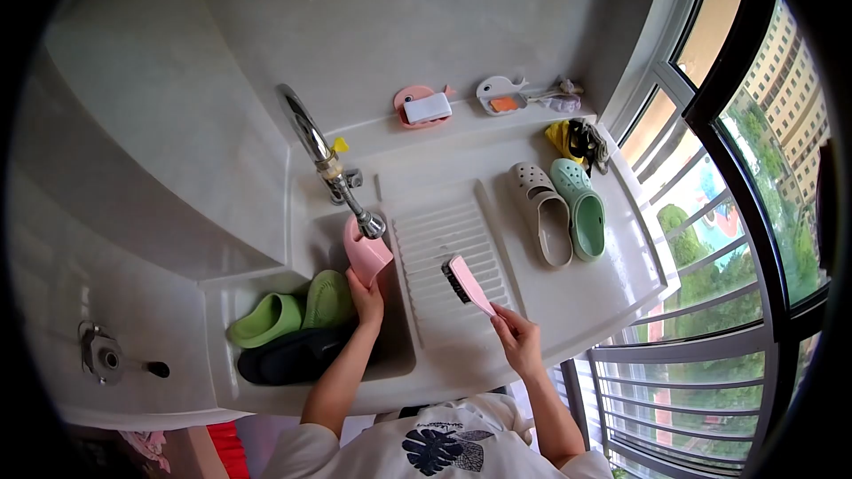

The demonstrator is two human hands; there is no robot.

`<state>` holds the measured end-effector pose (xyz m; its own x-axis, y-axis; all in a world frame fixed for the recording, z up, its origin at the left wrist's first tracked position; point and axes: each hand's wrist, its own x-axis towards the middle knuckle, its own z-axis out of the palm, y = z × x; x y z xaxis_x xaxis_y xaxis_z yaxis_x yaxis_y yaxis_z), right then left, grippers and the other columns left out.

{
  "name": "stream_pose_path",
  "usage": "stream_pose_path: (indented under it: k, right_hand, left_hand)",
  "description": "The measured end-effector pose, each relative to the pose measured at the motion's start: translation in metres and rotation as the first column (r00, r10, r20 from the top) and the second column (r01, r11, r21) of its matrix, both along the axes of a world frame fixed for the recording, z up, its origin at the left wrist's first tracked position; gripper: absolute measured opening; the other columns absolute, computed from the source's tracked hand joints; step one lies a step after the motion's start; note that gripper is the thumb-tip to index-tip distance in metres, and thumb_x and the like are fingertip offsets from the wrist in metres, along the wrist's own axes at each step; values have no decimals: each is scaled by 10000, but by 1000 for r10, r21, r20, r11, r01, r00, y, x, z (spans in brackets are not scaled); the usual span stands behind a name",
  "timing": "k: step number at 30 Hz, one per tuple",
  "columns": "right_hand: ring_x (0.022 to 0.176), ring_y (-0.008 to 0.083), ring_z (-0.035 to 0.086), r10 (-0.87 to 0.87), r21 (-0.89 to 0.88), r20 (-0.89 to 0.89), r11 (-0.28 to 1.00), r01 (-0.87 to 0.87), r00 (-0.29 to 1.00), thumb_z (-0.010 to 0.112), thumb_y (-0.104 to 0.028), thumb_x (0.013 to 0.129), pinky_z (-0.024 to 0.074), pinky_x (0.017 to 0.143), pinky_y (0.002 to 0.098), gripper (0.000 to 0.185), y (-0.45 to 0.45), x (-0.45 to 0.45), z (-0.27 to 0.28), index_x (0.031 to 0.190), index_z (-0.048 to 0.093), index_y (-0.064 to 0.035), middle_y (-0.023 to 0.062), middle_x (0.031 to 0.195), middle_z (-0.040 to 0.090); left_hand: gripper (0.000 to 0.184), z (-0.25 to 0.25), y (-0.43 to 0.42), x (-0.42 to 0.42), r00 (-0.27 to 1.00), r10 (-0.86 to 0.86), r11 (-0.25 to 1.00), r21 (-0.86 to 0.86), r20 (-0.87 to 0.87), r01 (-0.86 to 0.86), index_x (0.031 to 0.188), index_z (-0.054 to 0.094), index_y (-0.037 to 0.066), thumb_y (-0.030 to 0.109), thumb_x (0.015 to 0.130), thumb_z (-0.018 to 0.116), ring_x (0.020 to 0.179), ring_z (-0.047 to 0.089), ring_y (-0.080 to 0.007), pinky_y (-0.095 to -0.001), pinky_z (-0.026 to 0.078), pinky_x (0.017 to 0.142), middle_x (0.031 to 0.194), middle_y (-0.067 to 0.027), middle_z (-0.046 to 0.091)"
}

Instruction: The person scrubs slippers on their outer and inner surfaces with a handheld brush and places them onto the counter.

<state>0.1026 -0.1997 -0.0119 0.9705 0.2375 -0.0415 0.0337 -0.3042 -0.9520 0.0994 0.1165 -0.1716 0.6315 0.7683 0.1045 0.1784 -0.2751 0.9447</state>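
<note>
My left hand [366, 297] is closed on a pink slipper [366, 253], which it holds over the sink basin [404, 364] beneath the faucet head [371, 224]. In my right hand [517, 337] is the handle of a pink scrub brush [469, 285] with dark bristles, held above the ribbed washboard [453, 239]. Inside the basin, left of my left forearm, lie a green slipper [266, 319], a second green slipper [327, 299] showing its sole, and dark footwear [288, 357] partly hidden by my arm.
A beige clog [541, 213] and a mint clog [581, 208] stand on the right counter, with a yellow and black bundle [575, 140] behind. Along the back ledge are a pink soap dish [422, 108] and a white whale dish [500, 95]. Barred windows [701, 239] border the right.
</note>
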Motion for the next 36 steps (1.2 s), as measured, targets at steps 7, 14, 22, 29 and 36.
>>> stream_pose_path:
  k: [7,14,22,29,36]
  right_hand:
    - [584,58,359,-27,11,9,1000,27,1000,653,-137,960,318,522,244,251,-16,-11,-1,1176,697,-17,-25,626,432]
    - [575,65,370,-76,-6,-16,997,76,997,656,-160,960,340,520,248,242,-35,-16,-3,1152,708,-23,-4,609,445]
    - [599,54,383,-119,39,-2,992,119,993,648,-158,969,345,535,237,258,-57,9,5,1175,692,-8,-26,635,468]
    - [654,32,415,-231,10,-36,973,231,972,632,-141,977,319,560,211,263,-82,14,5,1181,692,14,-70,722,518]
    - [664,31,411,-134,41,-15,990,134,991,616,-133,985,323,567,197,258,-76,23,-22,1173,691,26,-69,740,522]
  left_hand:
    - [459,41,-9,4,995,-7,919,393,95,-31,1254,505,11,-65,823,647,1098,538,-390,-434,444,926,1153,-194,532]
    - [478,74,-17,15,995,-86,936,345,49,63,1258,554,44,50,801,695,1021,588,-344,-433,477,903,1089,-163,586]
    - [563,98,-107,132,922,-259,751,-539,289,380,1414,403,99,84,906,644,1003,595,-215,-365,508,862,1119,-120,585]
    - [498,47,-173,187,819,-364,536,-619,444,574,1422,368,51,172,983,569,1137,549,-186,-315,465,962,1306,-102,526]
    - [577,70,-123,104,820,-559,801,-174,123,573,1467,362,72,181,965,625,1202,558,-208,-325,508,944,1428,-96,483]
